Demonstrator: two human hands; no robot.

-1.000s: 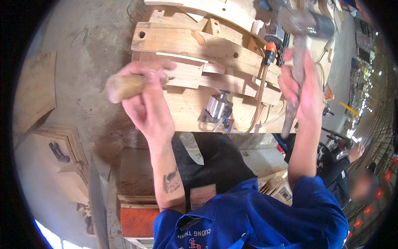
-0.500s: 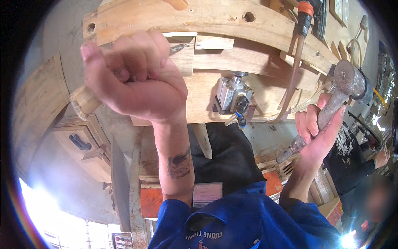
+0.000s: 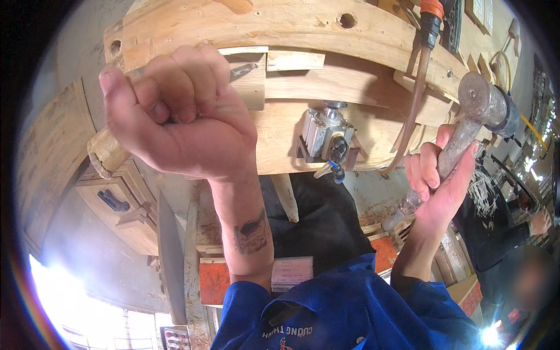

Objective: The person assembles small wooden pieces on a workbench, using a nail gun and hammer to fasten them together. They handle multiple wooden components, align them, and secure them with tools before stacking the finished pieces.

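Note:
My left hand [image 3: 175,111] is closed in a fist above the workbench, thumb along the side. The round wooden end of a chisel [image 3: 107,153] sticks out to the left behind this fist. A narrow metal tip shows past its other side, over a wooden block; the middle of the tool is hidden by the hand. On the right, my right hand [image 3: 438,175] is wrapped round the worn grey handle of a hammer [image 3: 484,105]. The hammer's thick cylindrical head, with a dark far end, is raised above the grip, apart from the wood.
The wooden workbench [image 3: 291,26] has bored holes. On it are a metal pneumatic cylinder [image 3: 324,134] with hose fittings, and a hanging brown hose [image 3: 417,99] with an orange collar. Wooden panels [image 3: 55,137] stand at left. Another person [image 3: 496,224] works at far right.
Both hands, with the hammer and the chisel, have shifted slightly left in the picture. The bench has shifted left too, so the view has moved a little. Both grips are unchanged.

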